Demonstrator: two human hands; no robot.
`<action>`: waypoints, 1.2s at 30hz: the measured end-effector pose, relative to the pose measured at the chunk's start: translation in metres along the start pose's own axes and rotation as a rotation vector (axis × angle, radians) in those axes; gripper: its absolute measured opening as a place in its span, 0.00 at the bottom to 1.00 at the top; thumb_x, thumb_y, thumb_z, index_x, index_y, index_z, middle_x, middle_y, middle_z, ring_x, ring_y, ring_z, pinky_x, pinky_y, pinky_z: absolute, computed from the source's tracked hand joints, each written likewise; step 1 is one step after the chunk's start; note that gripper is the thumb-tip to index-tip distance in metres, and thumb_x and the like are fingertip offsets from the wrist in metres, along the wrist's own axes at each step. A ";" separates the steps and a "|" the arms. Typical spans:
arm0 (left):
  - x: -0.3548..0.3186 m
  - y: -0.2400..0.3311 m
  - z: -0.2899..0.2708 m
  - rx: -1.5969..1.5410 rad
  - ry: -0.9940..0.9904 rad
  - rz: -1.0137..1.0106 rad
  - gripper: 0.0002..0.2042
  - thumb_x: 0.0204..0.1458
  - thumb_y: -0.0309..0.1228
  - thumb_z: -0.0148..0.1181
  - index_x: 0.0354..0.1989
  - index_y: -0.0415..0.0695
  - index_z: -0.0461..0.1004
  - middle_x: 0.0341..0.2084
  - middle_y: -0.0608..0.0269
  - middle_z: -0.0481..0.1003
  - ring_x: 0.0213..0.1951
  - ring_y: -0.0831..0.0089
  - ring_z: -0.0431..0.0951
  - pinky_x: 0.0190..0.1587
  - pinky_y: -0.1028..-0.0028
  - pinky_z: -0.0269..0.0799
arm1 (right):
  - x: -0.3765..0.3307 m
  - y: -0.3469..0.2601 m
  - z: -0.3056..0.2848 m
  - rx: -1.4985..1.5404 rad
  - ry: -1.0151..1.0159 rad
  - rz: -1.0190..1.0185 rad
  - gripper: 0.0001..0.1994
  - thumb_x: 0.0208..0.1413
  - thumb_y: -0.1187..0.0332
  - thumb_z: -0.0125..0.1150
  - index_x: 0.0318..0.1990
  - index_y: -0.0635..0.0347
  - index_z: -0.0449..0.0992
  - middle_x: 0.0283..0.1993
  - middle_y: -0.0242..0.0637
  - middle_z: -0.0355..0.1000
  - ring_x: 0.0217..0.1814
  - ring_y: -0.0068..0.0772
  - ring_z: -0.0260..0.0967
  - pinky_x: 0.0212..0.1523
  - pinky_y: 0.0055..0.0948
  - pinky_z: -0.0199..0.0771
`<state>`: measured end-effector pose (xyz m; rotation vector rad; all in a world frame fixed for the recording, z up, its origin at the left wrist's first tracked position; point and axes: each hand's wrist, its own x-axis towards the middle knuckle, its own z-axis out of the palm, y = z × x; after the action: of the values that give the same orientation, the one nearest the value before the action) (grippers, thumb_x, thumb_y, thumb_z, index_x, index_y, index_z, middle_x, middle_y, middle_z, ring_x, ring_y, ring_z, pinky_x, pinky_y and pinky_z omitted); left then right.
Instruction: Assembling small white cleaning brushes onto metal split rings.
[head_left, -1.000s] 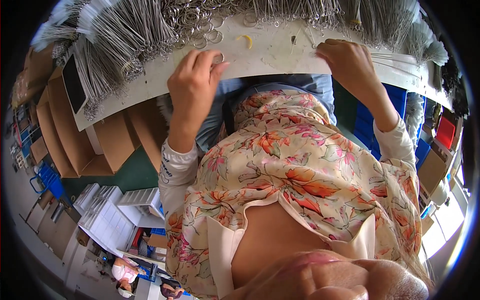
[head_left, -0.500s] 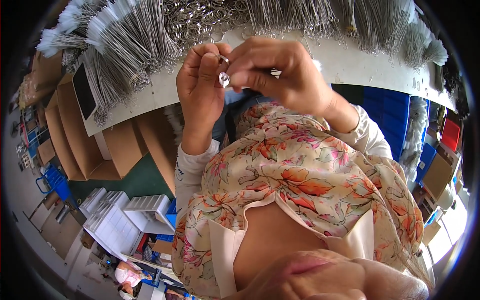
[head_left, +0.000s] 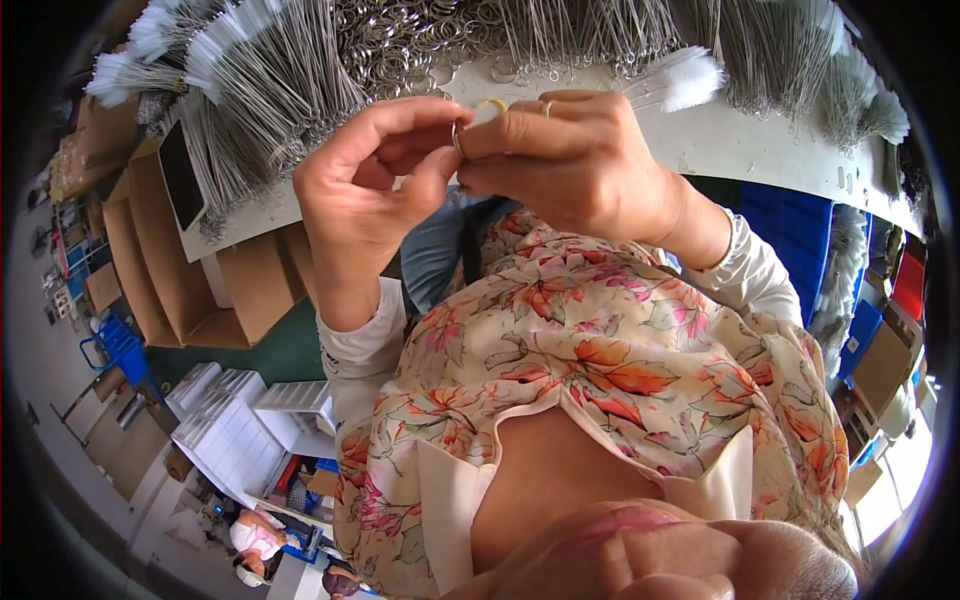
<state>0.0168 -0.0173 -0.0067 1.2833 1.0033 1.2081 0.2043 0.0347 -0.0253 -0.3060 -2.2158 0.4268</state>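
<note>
My left hand (head_left: 365, 185) pinches a thin silvery metal ring (head_left: 457, 138) between thumb and fingertips. My right hand (head_left: 570, 160) meets it there, its fingers closed against the ring. At the right fingertips shows a small pale piece with a yellow edge (head_left: 490, 104); its kind is unclear. Beyond the right hand, several thin wire brushes with white bristles (head_left: 690, 78) fan out. Their wire ends run behind that hand, and I cannot tell whether it holds them or they lie on the table.
The white table (head_left: 770, 145) carries a heap of metal rings (head_left: 415, 45) and bundles of looped-end wire brushes (head_left: 270, 70). A dark phone-like slab (head_left: 182, 175) lies at its left edge. Cardboard boxes (head_left: 160, 270) stand below left, blue bins (head_left: 785, 235) right. Other people (head_left: 255, 540) are far off.
My left hand has moved left and turned more open-palmed, still pinching the ring. The shiny metal piece between the hands is no longer visible. White bristles now show beyond my right hand, with the yellow-edged piece.
</note>
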 end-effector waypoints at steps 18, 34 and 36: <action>0.019 0.000 0.005 0.339 0.189 0.316 0.13 0.43 0.12 0.57 0.39 0.29 0.73 0.38 0.52 0.76 0.35 0.72 0.79 0.39 0.80 0.76 | 0.018 0.025 -0.010 1.083 -0.060 0.906 0.07 0.53 0.66 0.61 0.33 0.61 0.76 0.22 0.25 0.68 0.18 0.12 0.59 0.16 0.13 0.54; 0.018 0.005 -0.119 0.559 0.197 -0.202 0.09 0.53 0.26 0.56 0.40 0.34 0.74 0.31 0.58 0.76 0.33 0.74 0.78 0.35 0.76 0.76 | -0.039 0.021 0.034 -0.170 -0.170 0.441 0.05 0.43 0.74 0.58 0.30 0.58 0.75 0.28 0.30 0.68 0.30 0.33 0.67 0.30 0.29 0.67; 0.019 0.010 -0.188 0.776 0.501 -0.203 0.09 0.51 0.25 0.55 0.39 0.34 0.74 0.28 0.59 0.77 0.29 0.75 0.78 0.32 0.78 0.75 | -0.054 0.020 0.043 -0.304 -0.141 0.270 0.07 0.40 0.73 0.59 0.30 0.56 0.75 0.33 0.28 0.69 0.37 0.32 0.67 0.42 0.34 0.64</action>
<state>-0.1667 0.0272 -0.0083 1.4198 2.0564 1.0277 0.2054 0.0250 -0.0967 -0.7649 -2.3866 0.2586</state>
